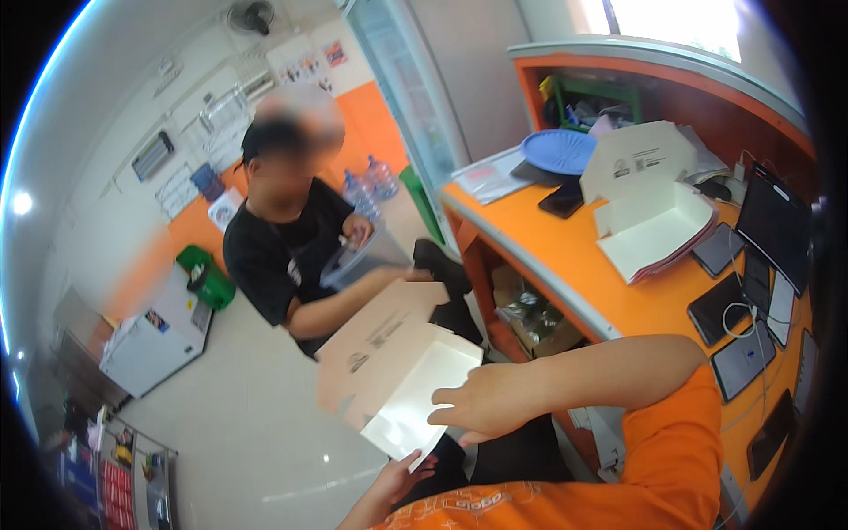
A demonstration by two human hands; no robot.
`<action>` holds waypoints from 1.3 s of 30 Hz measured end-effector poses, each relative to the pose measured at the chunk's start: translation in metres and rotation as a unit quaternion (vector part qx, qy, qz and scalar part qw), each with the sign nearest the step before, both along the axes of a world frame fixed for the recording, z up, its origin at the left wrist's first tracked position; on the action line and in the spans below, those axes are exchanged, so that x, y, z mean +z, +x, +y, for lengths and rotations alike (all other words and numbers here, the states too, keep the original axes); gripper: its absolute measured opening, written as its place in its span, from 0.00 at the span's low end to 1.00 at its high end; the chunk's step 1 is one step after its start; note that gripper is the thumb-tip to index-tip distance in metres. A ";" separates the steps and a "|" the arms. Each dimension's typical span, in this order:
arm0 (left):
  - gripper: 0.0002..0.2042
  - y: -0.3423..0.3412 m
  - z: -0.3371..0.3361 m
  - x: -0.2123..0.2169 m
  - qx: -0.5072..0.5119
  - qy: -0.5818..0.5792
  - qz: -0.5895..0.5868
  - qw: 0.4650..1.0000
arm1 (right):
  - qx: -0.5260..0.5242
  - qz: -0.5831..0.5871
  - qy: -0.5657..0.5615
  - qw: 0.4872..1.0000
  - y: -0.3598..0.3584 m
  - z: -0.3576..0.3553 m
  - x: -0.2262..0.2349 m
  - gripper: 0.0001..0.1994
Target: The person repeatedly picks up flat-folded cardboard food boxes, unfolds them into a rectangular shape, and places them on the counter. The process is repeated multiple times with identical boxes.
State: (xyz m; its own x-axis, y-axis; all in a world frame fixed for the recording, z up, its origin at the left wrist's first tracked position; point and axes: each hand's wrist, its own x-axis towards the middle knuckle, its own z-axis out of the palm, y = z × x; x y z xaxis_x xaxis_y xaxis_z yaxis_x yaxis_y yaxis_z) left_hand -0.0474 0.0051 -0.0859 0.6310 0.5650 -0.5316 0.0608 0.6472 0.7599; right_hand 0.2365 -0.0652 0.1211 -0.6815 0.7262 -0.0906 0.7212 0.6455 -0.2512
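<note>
An open cardboard box (415, 389) with a white inside and its printed lid flap folded back is held over my lap. My left hand (402, 481) grips its near lower corner, thumb on the wall. At its right side, my right hand (486, 402) has the fingers over the wall and the thumb lower down, closed on that edge. The other fingers of my left hand are partly hidden. A second open box (658, 234) of the same kind stands on the orange table (565, 256) to the right, apart from my hands.
A person in black sits opposite, holding a translucent tub (358, 256). A blue round basket (559, 152), phones (715, 309), cables and a laptop (776, 225) lie on the table. Below it sits a carton (539, 327). A white chest freezer (155, 349) and green bin (208, 278) stand behind.
</note>
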 end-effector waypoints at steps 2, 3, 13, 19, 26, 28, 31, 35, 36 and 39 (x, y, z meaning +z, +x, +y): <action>0.14 -0.009 -0.011 -0.011 -0.013 -0.050 -0.007 0.999 | 0.007 -0.025 -0.064 0.998 -0.025 0.007 -0.033 0.25; 0.12 -0.010 -0.014 -0.013 -0.027 -0.061 -0.037 0.997 | 0.000 -0.046 -0.093 0.995 -0.030 0.009 -0.047 0.27; 0.15 -0.012 -0.013 -0.025 -0.110 -0.062 -0.060 0.990 | -0.265 0.422 -0.379 0.780 -0.062 0.019 -0.175 0.16; 0.24 -0.038 0.006 0.035 -0.349 0.168 -0.149 0.910 | -0.400 0.531 -0.212 0.716 -0.093 -0.014 -0.228 0.14; 0.20 -0.056 0.004 0.209 0.177 0.741 -0.207 0.614 | -0.336 0.428 -0.107 0.832 -0.105 -0.004 -0.212 0.13; 0.15 -0.052 0.004 0.223 0.155 0.783 -0.284 0.531 | -0.324 0.446 -0.110 0.827 -0.112 -0.009 -0.217 0.12; 0.20 -0.055 -0.017 0.252 0.109 0.897 -0.118 0.412 | -0.324 0.507 -0.139 0.786 -0.118 -0.021 -0.239 0.11; 0.20 -0.042 -0.025 0.268 0.085 0.954 -0.028 0.287 | -0.309 0.519 -0.157 0.781 -0.114 -0.027 -0.258 0.10; 0.20 -0.038 -0.027 0.269 0.082 0.955 -0.028 0.282 | -0.321 0.517 -0.165 0.776 -0.113 -0.029 -0.259 0.10; 0.20 -0.033 -0.031 0.271 0.062 0.956 -0.034 0.284 | -0.347 0.520 -0.189 0.757 -0.110 -0.032 -0.256 0.10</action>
